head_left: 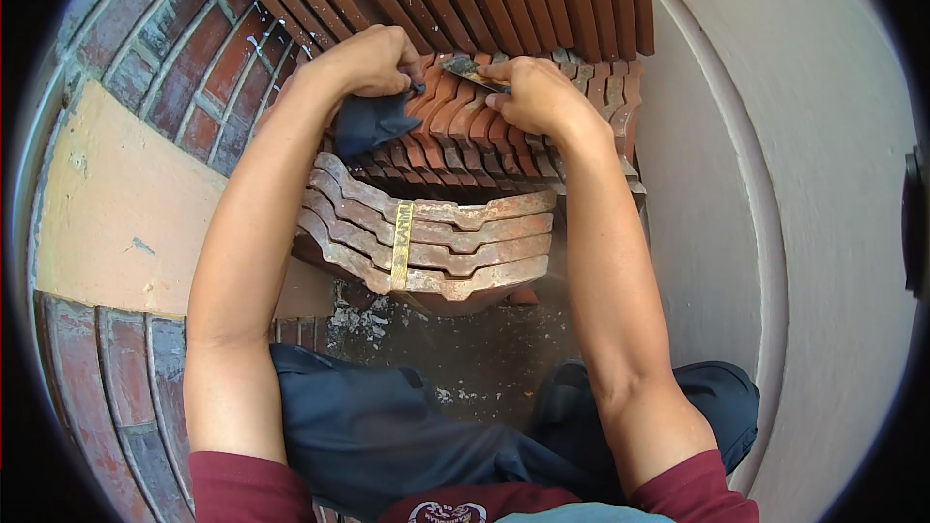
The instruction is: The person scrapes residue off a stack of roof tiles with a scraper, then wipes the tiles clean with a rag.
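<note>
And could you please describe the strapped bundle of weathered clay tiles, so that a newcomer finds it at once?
Start from the smooth pale wall at the picture's right and go left past the bare right forearm. Just below the row of wavy orange-red clay tiles lies the weathered reddish-brown tile bundle. Unlike its neighbours, it wears a printed yellow strap.

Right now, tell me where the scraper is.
In the head view, the scraper is at upper centre, in the right hand, over the row of tiles, its blade toward the left hand.
</note>
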